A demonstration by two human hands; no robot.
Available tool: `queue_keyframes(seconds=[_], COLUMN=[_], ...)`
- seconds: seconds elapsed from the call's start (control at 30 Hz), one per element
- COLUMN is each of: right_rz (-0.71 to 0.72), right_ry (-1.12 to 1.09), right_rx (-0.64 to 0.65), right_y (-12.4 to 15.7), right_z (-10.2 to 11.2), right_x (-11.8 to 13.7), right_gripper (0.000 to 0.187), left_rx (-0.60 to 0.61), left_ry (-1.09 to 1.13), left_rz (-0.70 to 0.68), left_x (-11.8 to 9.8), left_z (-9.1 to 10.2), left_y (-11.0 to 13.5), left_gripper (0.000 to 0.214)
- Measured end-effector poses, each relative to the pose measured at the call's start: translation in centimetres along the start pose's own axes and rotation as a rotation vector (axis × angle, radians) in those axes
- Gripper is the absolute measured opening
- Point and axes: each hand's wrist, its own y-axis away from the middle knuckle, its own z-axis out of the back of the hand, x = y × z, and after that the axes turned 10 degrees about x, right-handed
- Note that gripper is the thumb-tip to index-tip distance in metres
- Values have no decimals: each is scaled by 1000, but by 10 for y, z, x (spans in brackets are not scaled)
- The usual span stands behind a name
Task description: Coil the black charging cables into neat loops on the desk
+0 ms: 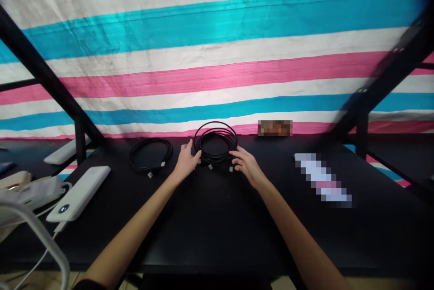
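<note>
Left hand (187,159) and right hand (250,166) hold a cable (217,159) (black; loosely coiled).

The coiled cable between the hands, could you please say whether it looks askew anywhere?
Yes: one loop of the coiled cable sits apart from the others at the far side, so it looks uneven.

cable coil (215,159): smooth black plastic-looking jacket, slight sheen. plug ends (231,169) look metallic. tabletop (210,222) smooth, satin. power bank (81,190) smooth plastic. sheet (217,18) creased plastic, glossy patches.
</note>
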Motion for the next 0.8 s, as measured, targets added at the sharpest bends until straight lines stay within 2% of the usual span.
queue_keyframes(seconds=[0.1, 0.27, 0.33, 0.43, 0.57, 0.67, 0.73, 0.8], right_rz=[52, 203, 253, 301, 365, 417, 460, 499], right_ry=[154, 464, 561, 647, 680, 683, 704, 737], right_rx=[-108, -265, -269, -202, -108, -120, -138, -151], right_y=[-4, -8, -8, -6, -4, -1, 1, 3], right_z=[3, 11, 11, 7, 1, -2, -3, -4], right_x=[-8, -17, -18, -19, -18, -16, -14, -13], right_gripper=[50, 56, 52, 40, 31, 27, 24, 22], left_rx=[-58, -10, -4, -15, -77, -197, -271, -297], left_ry=[-173, -342, -389, -450, -527, -660, -771, -854], left_rz=[-52, -90, -105, -148, -212, -215, -144, -14], left_x=[8, 19, 22, 22, 22, 24, 26, 30], left_z=[-1, -14, -18, -17, 1, 22, 34, 44], left_y=[-6, -14, -13, -6, 3, 6, 9, 12], left_gripper=[64, 57, 56, 50, 42, 39, 40, 43])
